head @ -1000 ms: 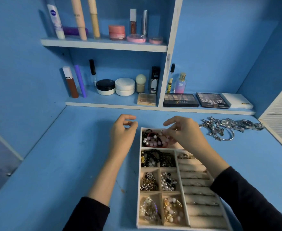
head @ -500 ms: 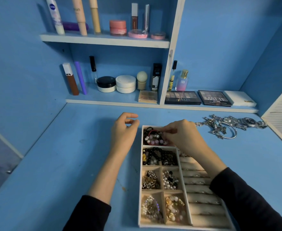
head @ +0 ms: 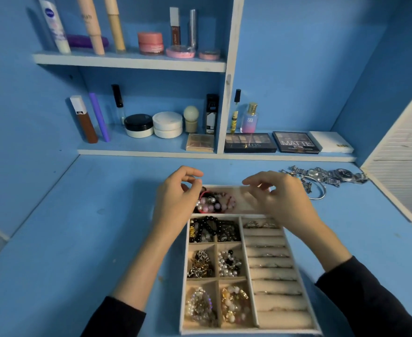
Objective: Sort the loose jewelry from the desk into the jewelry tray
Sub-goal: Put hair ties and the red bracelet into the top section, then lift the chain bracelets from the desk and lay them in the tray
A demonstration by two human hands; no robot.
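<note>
Apparently between placements, the left hand [head: 178, 198] and right hand [head: 282, 200] are hovering over the jewelry tray's [head: 183, 288] far compartment: right fingers [head: 256, 182] loosely bent, empty; left fingers [head: 190, 172] curled (whether they are pinching anything, I cannot tell). The loose jewelry [head: 326, 177] is lying on the table [head: 78, 239] rightward, awaiting a reach.

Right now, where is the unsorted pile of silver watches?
In the head view, the silver watches lie on the desk at far right, just beyond the right hand, outside the jewelry tray.
</note>
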